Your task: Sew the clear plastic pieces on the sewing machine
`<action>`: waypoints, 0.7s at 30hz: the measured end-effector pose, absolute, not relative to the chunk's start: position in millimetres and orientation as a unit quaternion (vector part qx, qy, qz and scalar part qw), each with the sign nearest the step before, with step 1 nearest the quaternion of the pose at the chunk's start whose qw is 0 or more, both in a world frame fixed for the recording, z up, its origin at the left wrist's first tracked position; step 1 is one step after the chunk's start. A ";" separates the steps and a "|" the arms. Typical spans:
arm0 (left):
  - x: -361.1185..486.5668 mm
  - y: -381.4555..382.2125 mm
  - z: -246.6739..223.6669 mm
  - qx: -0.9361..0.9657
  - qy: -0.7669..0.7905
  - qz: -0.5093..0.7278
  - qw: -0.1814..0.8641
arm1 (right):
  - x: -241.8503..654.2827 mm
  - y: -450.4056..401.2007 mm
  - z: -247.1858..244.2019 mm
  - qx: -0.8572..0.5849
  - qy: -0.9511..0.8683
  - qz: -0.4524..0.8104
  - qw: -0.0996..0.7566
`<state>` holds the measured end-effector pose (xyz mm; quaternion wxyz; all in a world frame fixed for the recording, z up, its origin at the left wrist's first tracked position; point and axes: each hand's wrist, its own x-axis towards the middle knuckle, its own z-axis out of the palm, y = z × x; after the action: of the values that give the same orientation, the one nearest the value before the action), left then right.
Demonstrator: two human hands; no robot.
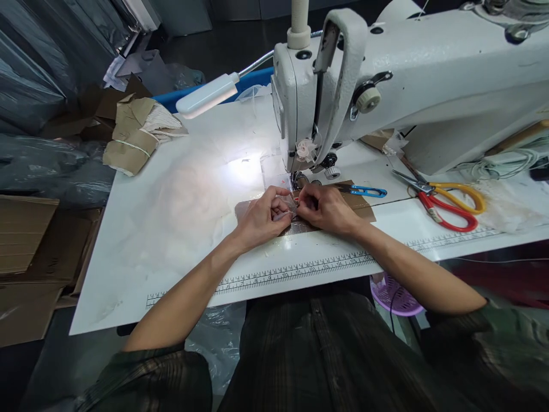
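Observation:
Close in front of the needle of a white sewing machine (300, 97), both my hands pinch a small piece of thin, sheer fabric (290, 207). My left hand (268, 214) has its fingers curled closed on the fabric's left side. From the right, my right hand (323, 209) closes thumb and fingertips on its other edge. The presser foot (297, 178) sits just beyond my fingertips. Under my hands lies a brown cardboard piece (362, 209). Blue thread snips (364, 190) rest on it, right of my right hand. My fingers hide part of the fabric.
A pale heap of sheer fabric (189, 200) lies left on the white table (107, 274). Scissors with red and yellow handles (450, 200) lie at right. A lamp (208, 96) hangs over the table. A wrapped bundle (135, 134) sits at the back left corner. Printed ruler markings (274, 274) run along the front edge.

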<state>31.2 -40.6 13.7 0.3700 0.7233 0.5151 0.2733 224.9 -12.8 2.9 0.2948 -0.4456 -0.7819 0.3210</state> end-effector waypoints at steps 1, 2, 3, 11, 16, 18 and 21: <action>30.3 -40.2 14.2 0.723 0.516 0.269 0.371 | 225.8 -11.5 3.8 -0.463 -0.769 0.328 0.295; 29.1 -39.4 14.3 0.721 0.518 0.268 0.374 | 227.1 -10.4 4.7 -0.474 -0.759 0.336 0.294; 27.6 -38.3 13.6 0.718 0.517 0.269 0.381 | 228.8 -9.6 5.5 -0.474 -0.754 0.347 0.294; 18.3 -26.2 5.7 0.719 0.480 0.262 0.430 | 225.3 -18.8 6.3 -0.308 -0.763 0.459 0.335; 13.4 -30.7 24.2 0.778 0.455 0.189 0.390 | 228.6 -17.1 11.5 -0.269 -0.826 0.420 0.264; 12.6 -34.1 31.1 0.791 0.463 0.167 0.363 | 238.1 -14.5 14.9 -0.280 -0.855 0.363 0.243; 12.8 -38.4 37.2 0.826 0.433 0.162 0.322 | 249.1 -15.9 17.4 -0.315 -0.851 0.344 0.242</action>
<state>12.8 -38.4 37.2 0.3220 0.8262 0.4330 0.1618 249.1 -15.9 17.4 0.2420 -0.3150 -0.8509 0.3439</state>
